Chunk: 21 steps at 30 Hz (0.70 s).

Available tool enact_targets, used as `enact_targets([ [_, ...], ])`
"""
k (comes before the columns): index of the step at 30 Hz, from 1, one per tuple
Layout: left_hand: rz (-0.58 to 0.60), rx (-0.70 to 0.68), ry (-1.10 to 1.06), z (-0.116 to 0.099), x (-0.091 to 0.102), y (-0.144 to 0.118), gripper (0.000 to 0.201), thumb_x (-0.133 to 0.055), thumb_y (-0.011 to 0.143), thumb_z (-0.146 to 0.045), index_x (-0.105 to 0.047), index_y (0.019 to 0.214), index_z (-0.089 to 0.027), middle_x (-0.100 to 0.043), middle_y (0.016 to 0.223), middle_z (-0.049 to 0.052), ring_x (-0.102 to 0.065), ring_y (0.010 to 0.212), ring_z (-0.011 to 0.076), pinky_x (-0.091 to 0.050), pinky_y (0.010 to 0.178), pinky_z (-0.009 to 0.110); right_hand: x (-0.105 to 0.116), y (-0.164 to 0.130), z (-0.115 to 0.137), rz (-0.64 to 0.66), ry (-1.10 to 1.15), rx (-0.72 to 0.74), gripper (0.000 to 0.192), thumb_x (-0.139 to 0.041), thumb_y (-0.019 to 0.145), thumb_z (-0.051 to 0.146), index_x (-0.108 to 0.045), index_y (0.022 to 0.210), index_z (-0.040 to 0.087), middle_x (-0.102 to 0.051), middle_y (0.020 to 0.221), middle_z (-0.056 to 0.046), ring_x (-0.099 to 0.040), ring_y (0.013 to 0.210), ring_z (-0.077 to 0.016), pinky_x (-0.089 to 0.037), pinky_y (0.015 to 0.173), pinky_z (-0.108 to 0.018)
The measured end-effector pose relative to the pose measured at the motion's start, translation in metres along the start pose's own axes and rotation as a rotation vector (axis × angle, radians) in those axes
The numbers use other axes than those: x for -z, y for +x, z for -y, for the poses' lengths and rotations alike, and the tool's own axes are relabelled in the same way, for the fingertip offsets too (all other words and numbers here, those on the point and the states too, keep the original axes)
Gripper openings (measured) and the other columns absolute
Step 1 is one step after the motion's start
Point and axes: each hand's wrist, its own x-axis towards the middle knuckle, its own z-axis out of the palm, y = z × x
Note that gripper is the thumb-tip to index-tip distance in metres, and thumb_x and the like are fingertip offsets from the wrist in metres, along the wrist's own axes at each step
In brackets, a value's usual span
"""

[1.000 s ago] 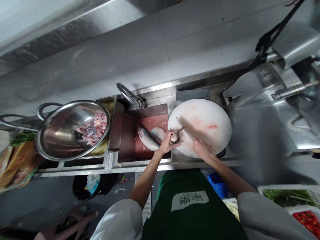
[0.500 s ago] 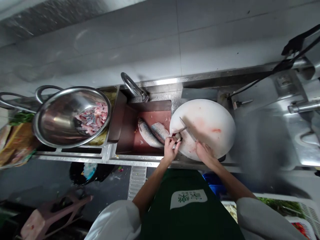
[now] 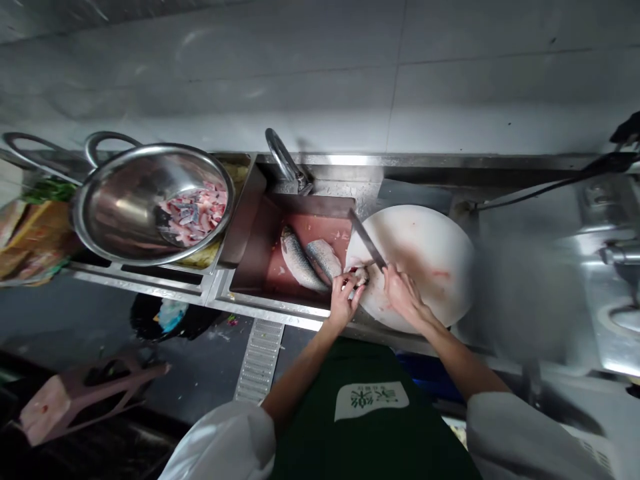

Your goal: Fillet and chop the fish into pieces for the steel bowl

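At the left edge of the round white cutting board [image 3: 430,233], my left hand [image 3: 343,301] is closed on a small piece of fish [image 3: 361,275], partly hidden by the fingers. My right hand [image 3: 403,293] grips a knife [image 3: 368,240] by its handle, the blade slanting up and left across the board's edge. Left of the hands, a whole fish [image 3: 301,261] and a cut length of fish [image 3: 325,259] lie in the sink [image 3: 250,267], in reddish water. Faint red smears mark the board.
Left of the sink a big steel bowl [image 3: 115,193] holds cut fish pieces [image 3: 197,217]. The curved faucet [image 3: 281,152] rises behind the sink. A pink stool [image 3: 90,393] and a black bin [image 3: 143,317] stand on the floor at left. A blurred patch hides the counter at right.
The knife blade has swung up and left, away from the fish piece toward the sink's edge. My left hand stays closed on the piece. The whole view has shifted slightly.
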Motion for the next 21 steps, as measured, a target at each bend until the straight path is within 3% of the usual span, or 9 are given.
enact_targets([
  [2,0.001,0.02,0.003,0.0,0.0,-0.001,0.025,-0.057,0.105,-0.036,-0.07,0.121,-0.022,-0.064,0.108,0.01,-0.063,0.105,0.0232,-0.054,0.094,0.04,0.004,0.003,0.01,-0.113,0.014,-0.026,0.046,-0.024,0.113,0.031,-0.057,0.133,0.007,-0.077,0.097,-0.02,-0.076,0.09,-0.0278,-0.049,0.072,-0.03],
  [3,0.004,0.025,0.0,-0.001,0.0,0.0,0.024,-0.057,0.105,-0.036,-0.07,0.12,-0.022,-0.063,0.108,0.01,-0.063,0.105,0.0234,-0.054,0.094,0.04,0.002,0.006,0.016,-0.106,0.028,-0.042,0.046,-0.024,0.113,0.031,-0.058,0.131,0.007,-0.077,0.098,-0.02,-0.076,0.09,-0.0272,-0.048,0.071,-0.029],
  [8,0.06,0.094,-0.052,-0.004,-0.007,0.005,0.023,-0.064,0.101,-0.035,-0.068,0.121,-0.024,-0.06,0.118,0.012,-0.061,0.113,0.0262,-0.054,0.099,0.044,-0.025,0.033,0.024,0.16,0.162,-0.044,0.036,-0.033,0.112,0.024,-0.064,0.123,0.012,-0.078,0.11,-0.015,-0.074,0.098,-0.0208,-0.047,0.076,-0.025],
  [13,0.094,0.209,-0.055,0.001,-0.017,0.002,0.051,-0.083,0.084,-0.032,-0.062,0.13,-0.027,-0.055,0.125,0.011,-0.059,0.119,0.0302,-0.055,0.102,0.05,-0.03,0.039,-0.027,0.122,0.176,-0.118,0.035,-0.039,0.112,0.03,-0.065,0.124,0.011,-0.076,0.116,-0.018,-0.072,0.109,-0.0246,-0.047,0.082,-0.025],
  [16,0.161,0.148,-0.059,0.01,-0.015,0.005,0.051,-0.082,0.081,-0.024,-0.062,0.128,-0.029,-0.056,0.126,0.009,-0.059,0.119,0.0295,-0.056,0.103,0.052,-0.027,0.026,-0.071,0.057,0.134,-0.197,0.036,-0.039,0.112,0.031,-0.066,0.123,0.01,-0.075,0.117,-0.02,-0.072,0.111,-0.0274,-0.047,0.085,-0.028],
  [19,0.357,-0.022,-0.146,0.016,-0.013,0.035,0.043,-0.082,0.077,-0.018,-0.069,0.117,-0.028,-0.061,0.126,0.008,-0.06,0.121,0.0283,-0.056,0.105,0.05,-0.026,0.011,-0.103,0.004,0.088,-0.294,0.037,-0.037,0.111,0.029,-0.066,0.122,0.007,-0.074,0.117,-0.022,-0.071,0.112,-0.0291,-0.047,0.088,-0.03],
  [21,0.614,-0.202,-0.279,0.019,-0.01,0.071,0.044,-0.082,0.072,-0.014,-0.072,0.111,-0.031,-0.066,0.126,0.005,-0.062,0.122,0.0247,-0.056,0.107,0.044,-0.026,0.003,-0.113,-0.014,0.081,-0.313,0.038,-0.037,0.111,0.028,-0.065,0.123,0.005,-0.073,0.119,-0.023,-0.07,0.114,-0.0296,-0.047,0.091,-0.031],
])
